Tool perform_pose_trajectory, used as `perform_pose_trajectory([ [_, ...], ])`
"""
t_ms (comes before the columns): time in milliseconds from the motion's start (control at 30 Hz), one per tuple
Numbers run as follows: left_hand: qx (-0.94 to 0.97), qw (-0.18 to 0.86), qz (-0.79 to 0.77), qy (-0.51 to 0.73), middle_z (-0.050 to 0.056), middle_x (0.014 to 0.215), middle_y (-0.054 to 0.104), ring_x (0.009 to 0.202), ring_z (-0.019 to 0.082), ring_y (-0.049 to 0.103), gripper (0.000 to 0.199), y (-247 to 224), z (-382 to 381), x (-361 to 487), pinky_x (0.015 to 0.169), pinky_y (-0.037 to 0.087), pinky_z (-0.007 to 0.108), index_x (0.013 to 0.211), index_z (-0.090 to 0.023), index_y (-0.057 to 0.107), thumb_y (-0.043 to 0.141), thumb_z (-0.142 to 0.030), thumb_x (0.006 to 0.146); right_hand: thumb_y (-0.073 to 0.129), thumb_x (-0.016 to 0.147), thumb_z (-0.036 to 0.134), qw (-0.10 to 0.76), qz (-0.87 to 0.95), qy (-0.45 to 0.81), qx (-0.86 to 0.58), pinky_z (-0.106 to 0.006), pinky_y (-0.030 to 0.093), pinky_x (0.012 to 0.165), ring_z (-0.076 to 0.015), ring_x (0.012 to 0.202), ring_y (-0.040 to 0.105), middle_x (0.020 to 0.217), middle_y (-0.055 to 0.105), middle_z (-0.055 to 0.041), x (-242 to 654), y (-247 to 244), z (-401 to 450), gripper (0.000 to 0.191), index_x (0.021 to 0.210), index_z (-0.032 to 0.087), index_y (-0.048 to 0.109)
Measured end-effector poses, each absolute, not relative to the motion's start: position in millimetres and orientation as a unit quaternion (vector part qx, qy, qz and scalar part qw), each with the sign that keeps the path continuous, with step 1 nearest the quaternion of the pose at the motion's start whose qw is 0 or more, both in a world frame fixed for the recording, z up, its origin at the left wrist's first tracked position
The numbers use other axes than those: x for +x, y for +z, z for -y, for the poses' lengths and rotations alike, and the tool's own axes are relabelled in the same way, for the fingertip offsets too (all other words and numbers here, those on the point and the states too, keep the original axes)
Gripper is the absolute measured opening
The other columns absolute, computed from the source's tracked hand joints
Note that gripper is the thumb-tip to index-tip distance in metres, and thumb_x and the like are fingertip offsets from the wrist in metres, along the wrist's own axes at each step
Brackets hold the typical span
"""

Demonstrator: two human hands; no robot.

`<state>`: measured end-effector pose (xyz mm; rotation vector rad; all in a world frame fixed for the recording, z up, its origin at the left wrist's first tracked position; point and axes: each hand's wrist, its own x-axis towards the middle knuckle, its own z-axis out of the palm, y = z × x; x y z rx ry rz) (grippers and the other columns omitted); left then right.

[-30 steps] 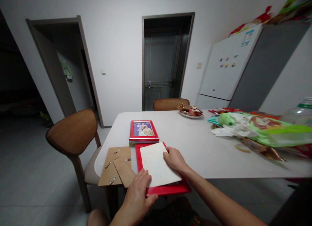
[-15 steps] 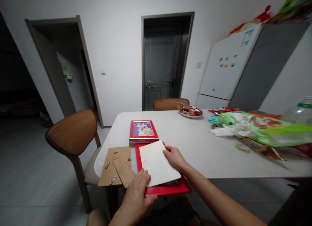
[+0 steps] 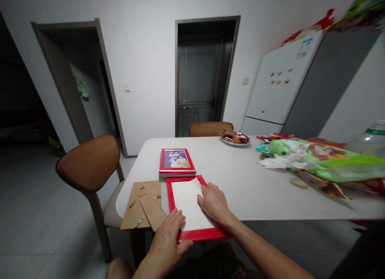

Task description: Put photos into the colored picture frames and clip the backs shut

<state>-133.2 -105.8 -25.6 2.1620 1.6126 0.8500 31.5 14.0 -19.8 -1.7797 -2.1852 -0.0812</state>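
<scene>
A red picture frame lies face down at the table's near edge, its front end jutting past that edge. Inside its opening rests a white sheet, with the far edge slightly curved up. My left hand grips the frame's near left corner, thumb at the front side and fingers over the rim. My right hand is closed at the sheet's right edge, thumb on the white surface; its other fingers partly cover the frame's right side. Left of the frame is a brown backing board with metal clips and a stand flap.
Beyond the frame lies another red frame with a photo, stacked on something. A plate holding food stands farther back. Bags and wrappers crowd the right side, near a tape roll. A wooden chair stands at left.
The white sheet has come down flatter into the red frame, its right side no longer tilted over the rim. My right hand has shifted its fingers over that edge. My left hand stays put.
</scene>
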Motion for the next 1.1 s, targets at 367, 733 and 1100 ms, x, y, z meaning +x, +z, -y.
perform_pose_trajectory([
  [367, 0.657, -0.008, -0.720, 0.223, 0.012, 0.128, 0.040, 0.120, 0.027, 0.030, 0.055, -48, 107, -239, 0.097, 0.026, 0.047, 0.114, -0.016, 0.043, 0.056, -0.016, 0.060, 0.041, 0.077, 0.031, 0.235, 0.854, 0.075, -0.459, -0.030, 0.029, 0.075, -0.0205, 0.091, 0.044, 0.098, 0.054, -0.0086, -23, -2, 20, 0.034, 0.108, 0.020, 0.051],
  [733, 0.648, -0.037, -0.714, 0.263, 0.013, 0.121, 0.048, 0.114, 0.025, 0.041, 0.041, -44, 106, -241, 0.095, 0.035, 0.040, 0.107, -0.013, 0.048, 0.052, -0.019, 0.066, 0.059, 0.061, 0.031, 0.248, 0.874, 0.148, -0.390, -0.033, 0.033, 0.073, -0.0211, 0.087, 0.044, 0.094, 0.050, -0.0070, -89, -3, 47, 0.046, 0.105, 0.022, 0.052],
  [1100, 0.745, 0.066, -0.604, 0.276, 0.013, 0.121, 0.048, 0.113, 0.022, 0.042, 0.045, 2, 110, -139, 0.095, 0.036, 0.038, 0.108, -0.014, 0.048, 0.061, -0.013, 0.065, 0.050, 0.058, 0.014, 0.266, 0.844, 0.220, -0.411, -0.031, 0.037, 0.082, -0.0185, 0.090, 0.048, 0.096, 0.053, -0.0069, 43, 25, 49, 0.040, 0.097, 0.018, 0.058],
])
